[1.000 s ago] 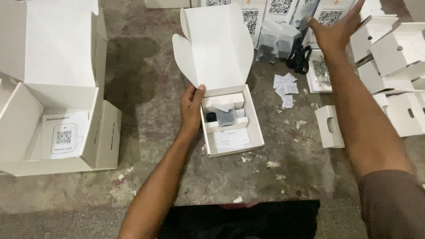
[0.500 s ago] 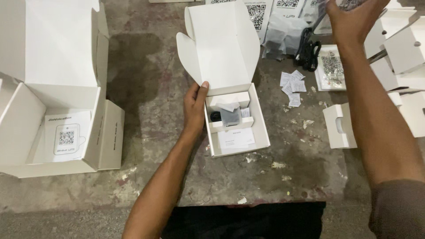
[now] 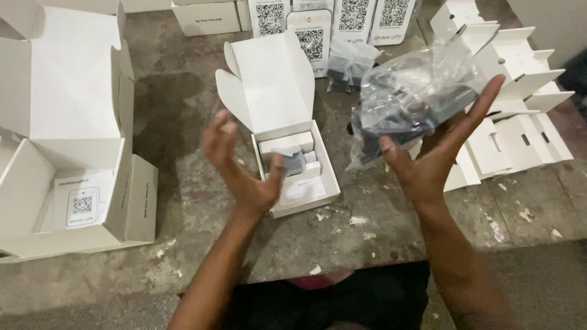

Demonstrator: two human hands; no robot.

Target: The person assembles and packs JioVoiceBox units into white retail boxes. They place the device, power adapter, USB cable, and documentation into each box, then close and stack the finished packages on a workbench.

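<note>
1. Stained concrete table (image 3: pixel 183 91) carries white cartons.
2. Right hand (image 3: pixel 437 156) grips a clear bag (image 3: pixel 416 91) of dark parts, raised above the table.
3. Left hand (image 3: pixel 241 165) is spread, empty, beside the open box (image 3: pixel 299 177).

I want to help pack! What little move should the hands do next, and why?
Probably bring the left hand across to the clear plastic bag, to help steady it. The right hand holds that bag of dark parts up with spread fingers, while the left hand is open, holding nothing, above the small open white box.
</note>
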